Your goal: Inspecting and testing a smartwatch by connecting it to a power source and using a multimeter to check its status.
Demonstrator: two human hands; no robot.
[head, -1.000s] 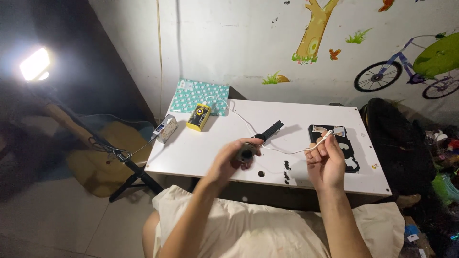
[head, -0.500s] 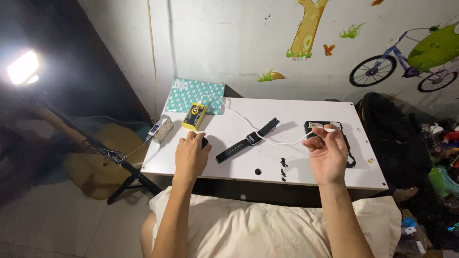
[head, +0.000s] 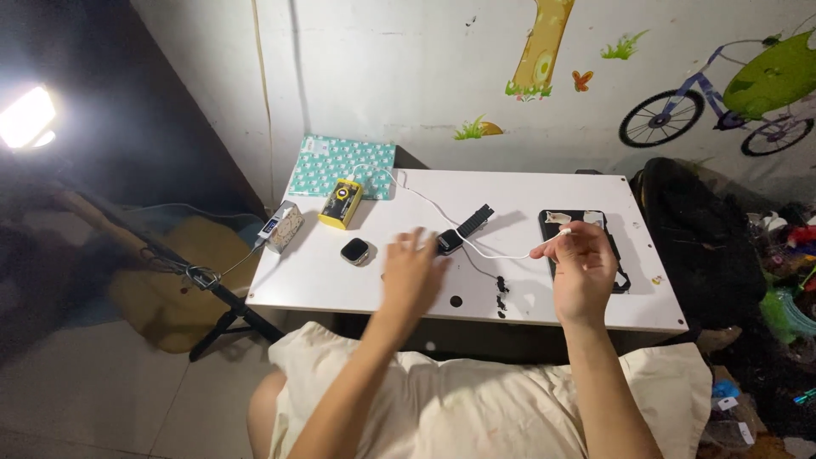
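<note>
1. A teal patterned package (head: 343,165) lies at the white table's (head: 391,280) far left corner, a yellow box (head: 341,203) just beside it.
2. Left hand (head: 410,274) – open, fingers spread – hovers by the black watch (head: 454,237).
3. Right hand (head: 583,268) pinches the white cable (head: 501,254) end.

home room, cartoon bicycle wall stickers (head: 722,102), small white table (head: 357,285)

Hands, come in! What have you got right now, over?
Right hand pinching the white cable's end. Left hand open over the table, beside the black watch, holding nothing. Small watch case lies apart. Nothing blocking.
</note>
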